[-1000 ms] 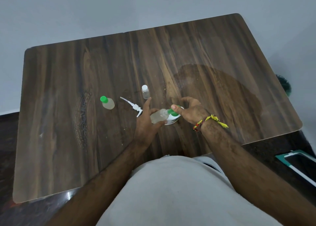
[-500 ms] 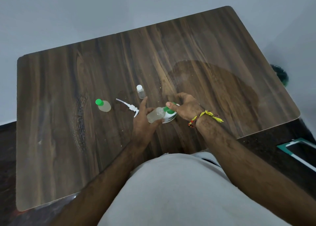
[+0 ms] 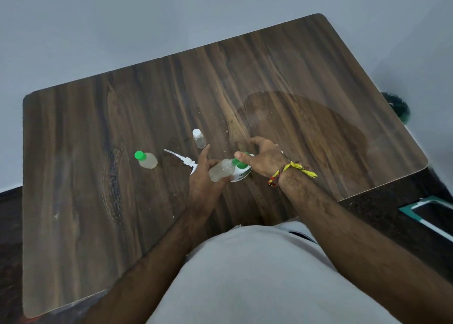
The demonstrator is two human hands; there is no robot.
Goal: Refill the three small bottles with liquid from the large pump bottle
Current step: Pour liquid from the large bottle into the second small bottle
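My left hand (image 3: 202, 176) grips a small clear bottle (image 3: 221, 170), tilted on its side above the table. My right hand (image 3: 263, 157) pinches that bottle's green cap (image 3: 238, 161) between thumb and fingers. Right behind them stands the large white bottle (image 3: 242, 174), mostly hidden by the hands. Its white pump head (image 3: 182, 159) lies loose on the wooden table (image 3: 306, 108), just left of my left hand. A second small bottle with a green cap (image 3: 146, 160) stands further left. A third small bottle with a white cap (image 3: 199, 138) stands behind my left hand.
A dark round stain (image 3: 318, 127) marks the table's right half. Beyond the right table edge sit a green object (image 3: 397, 106) on the floor and a teal-framed thing (image 3: 431, 213) lower down. My grey-clad torso fills the near foreground.
Both hands stay on the small bottle and its green cap with little shift between them. The camera view has shifted slightly.
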